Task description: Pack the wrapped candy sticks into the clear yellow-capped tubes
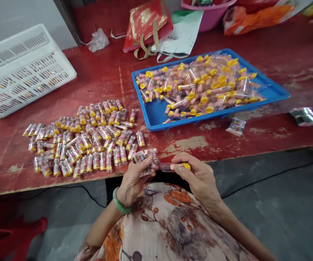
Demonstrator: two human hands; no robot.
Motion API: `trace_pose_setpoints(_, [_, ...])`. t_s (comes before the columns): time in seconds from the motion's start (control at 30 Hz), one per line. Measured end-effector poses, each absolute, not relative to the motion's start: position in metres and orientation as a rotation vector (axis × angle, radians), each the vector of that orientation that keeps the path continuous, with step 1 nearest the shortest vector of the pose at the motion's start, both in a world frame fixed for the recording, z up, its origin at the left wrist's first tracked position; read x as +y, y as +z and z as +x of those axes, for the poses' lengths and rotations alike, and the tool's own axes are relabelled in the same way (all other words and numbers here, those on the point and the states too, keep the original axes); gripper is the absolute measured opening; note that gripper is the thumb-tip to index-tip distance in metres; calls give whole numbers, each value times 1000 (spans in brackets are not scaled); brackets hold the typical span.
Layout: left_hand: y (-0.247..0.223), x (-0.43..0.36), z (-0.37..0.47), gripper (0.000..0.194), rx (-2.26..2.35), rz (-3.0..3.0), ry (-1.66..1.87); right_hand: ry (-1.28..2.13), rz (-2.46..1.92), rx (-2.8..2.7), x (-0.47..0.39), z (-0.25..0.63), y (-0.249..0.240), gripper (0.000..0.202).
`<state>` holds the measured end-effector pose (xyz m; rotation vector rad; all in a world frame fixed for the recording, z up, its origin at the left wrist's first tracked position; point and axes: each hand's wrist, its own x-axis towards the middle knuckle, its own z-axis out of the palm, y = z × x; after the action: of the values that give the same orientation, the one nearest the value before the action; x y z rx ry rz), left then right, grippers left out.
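My left hand [137, 177], with a green bangle at its wrist, pinches a few printed clear wrappers [143, 159] in front of my body. Between thumb and fingers of my right hand [196, 177] lies a clear tube with a yellow cap [168, 166]. The tube's end points left and is close to the wrappers; whether it has entered one I cannot tell. Many wrapped tubes with yellow ends [93, 137] are spread on the table to the left. A blue tray [156, 117] holds a heap of yellow-capped tubes without printed wrappers [200, 87].
The red table [96, 78] has worn patches along its front edge. A white slotted basket [25, 69] is at the far left. Stacks of wrappers [236, 126] and a shiny packet [307, 116] sit right. Bags [147, 25] and a pink basin [210, 16] stand behind.
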<state>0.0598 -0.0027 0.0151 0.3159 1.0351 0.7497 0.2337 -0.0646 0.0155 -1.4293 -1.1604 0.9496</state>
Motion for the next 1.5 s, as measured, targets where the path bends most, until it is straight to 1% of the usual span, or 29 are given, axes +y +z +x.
trace_pose_setpoints(0.17, [23,-3,61,30,1040,231,752,588,-1352,-1329,-62,224,25,7])
trace_pose_setpoints(0.33, [27,-6,61,27,1000,218,753,289,-1203,-1457,-62,221,20,20])
trace_pose_setpoints(0.47, [27,-8,62,28,1028,190,764,92,-1123,-1494,-63,220,19,27])
trace_pose_setpoints(0.67, [22,-5,62,26,956,115,721,-49,-1149,-1568,-59,220,17,25])
trace_pose_setpoints(0.73, [20,-5,62,26,950,94,689,-102,-1160,-1606,-59,220,13,30])
trace_pose_setpoints(0.83, [19,-6,64,32,936,144,721,-154,-1199,-1676,-61,219,7,36])
trace_pose_setpoints(0.9, [19,-8,65,36,940,208,787,-139,-1206,-1658,-62,217,5,34])
trace_pose_setpoints(1.0, [20,-9,64,37,935,276,836,-100,-1202,-1594,-62,214,5,25])
trace_pose_setpoints(1.1, [19,-9,63,35,906,303,824,-210,-1237,-1626,-61,213,6,24])
trace_pose_setpoints(1.27, [17,-10,64,32,918,400,881,-443,-1283,-1658,-64,208,3,32])
trace_pose_setpoints(1.37, [17,-13,66,31,916,457,922,-495,-1299,-1628,-66,204,-2,36])
trace_pose_setpoints(1.5, [16,-14,67,31,911,450,950,-514,-1276,-1712,-67,203,-8,48])
